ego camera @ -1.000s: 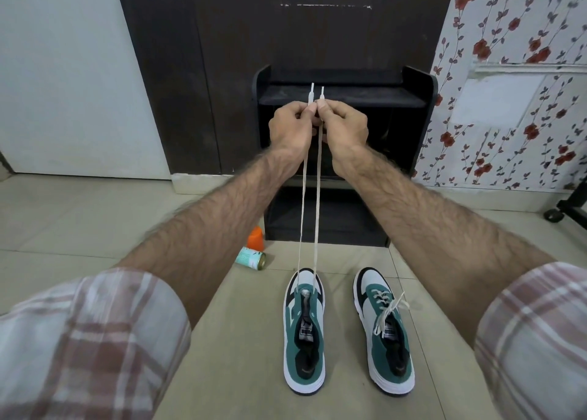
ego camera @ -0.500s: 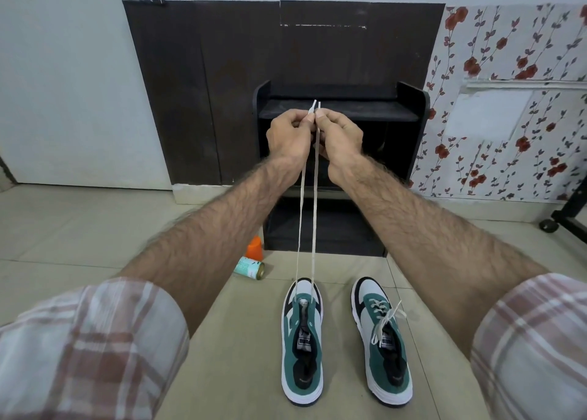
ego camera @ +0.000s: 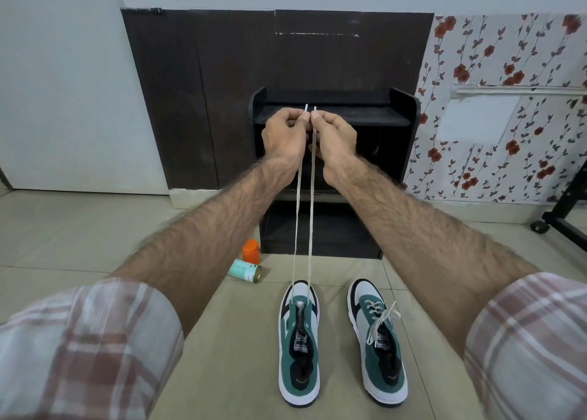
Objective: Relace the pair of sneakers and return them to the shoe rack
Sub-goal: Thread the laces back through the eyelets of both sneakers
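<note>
Lace (ego camera: 310, 197) tips parted, hands (ego camera: 309, 133) pinching.

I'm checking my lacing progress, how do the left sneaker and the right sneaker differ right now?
The left sneaker has its lace only through the toe-end eyelets, both ends pulled up taut; the right sneaker is laced up and tied. The left hand and right hand pinch the left sneaker's lace; the right sneaker is untouched. Both are green, white and black, standing on the floor.

two sneakers on the floor (ego camera: 206, 372), side by side: the left sneaker (ego camera: 299, 349) and the right sneaker (ego camera: 379, 346). behind them stands the shoe rack (ego camera: 409, 140). a can (ego camera: 244, 271) lies left of the rack's foot, a cap (ego camera: 250, 250) just behind it.
</note>
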